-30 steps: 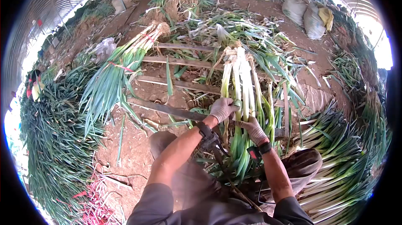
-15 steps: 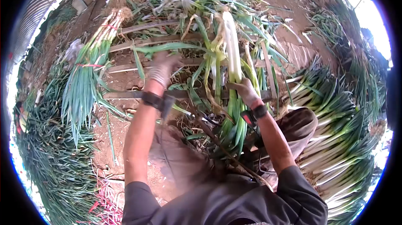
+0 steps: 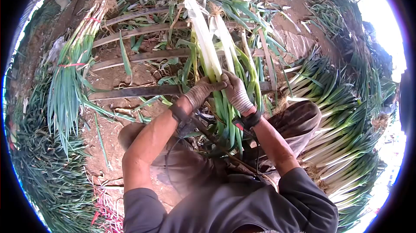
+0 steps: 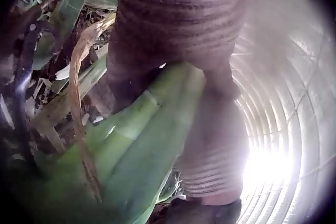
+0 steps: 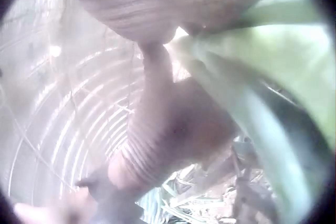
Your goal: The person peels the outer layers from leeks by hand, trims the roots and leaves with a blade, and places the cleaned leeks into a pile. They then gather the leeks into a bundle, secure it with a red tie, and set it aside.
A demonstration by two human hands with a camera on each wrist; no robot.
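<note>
In the head view, my gloved left hand (image 3: 203, 92) and gloved right hand (image 3: 236, 91) meet at the middle of a few long green onions (image 3: 206, 42). Both hands grip the stalks where white turns to green, thumbs close together. The roots point away from me and the green leaves hang toward my lap. Up close in the left wrist view, broad green leaves (image 4: 152, 124) come out from under the left hand's fingers (image 4: 173, 29). Pale, washed-out leaves (image 5: 273, 61) show beside the right hand (image 5: 168, 3) in the right wrist view.
Wooden slats (image 3: 138, 93) form a low rack before me, strewn with loose leaves. A bundle of green onions (image 3: 78, 59) with red ties lies at left, near a large green heap (image 3: 52, 176). Pink strips (image 3: 106, 209) lie lower left. Rows of green onions (image 3: 342, 146) lie at right.
My left hand went off to the left by a long green leaf, then came back to the stalks beside my right hand. The held stalks have shifted, and the head view has tilted down.
</note>
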